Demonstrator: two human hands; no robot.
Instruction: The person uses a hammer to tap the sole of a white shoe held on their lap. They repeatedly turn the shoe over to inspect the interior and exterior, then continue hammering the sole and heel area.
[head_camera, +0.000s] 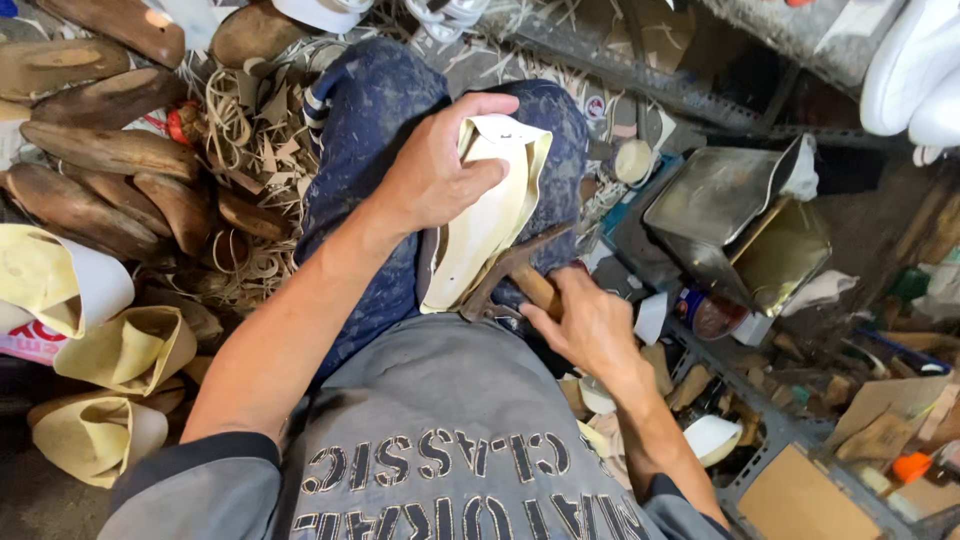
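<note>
While the right hand (590, 325) grips a wooden-handled hammer (515, 268), the left hand (435, 170) presses a cream shoe upper (490, 215) down on the person's lap — upper looks partly shaped, edges loose, hammering likely unfinished. Left: folded cream uppers (100, 345), then wooden lasts (100, 150). Right: open metal tin (740, 215).
</note>
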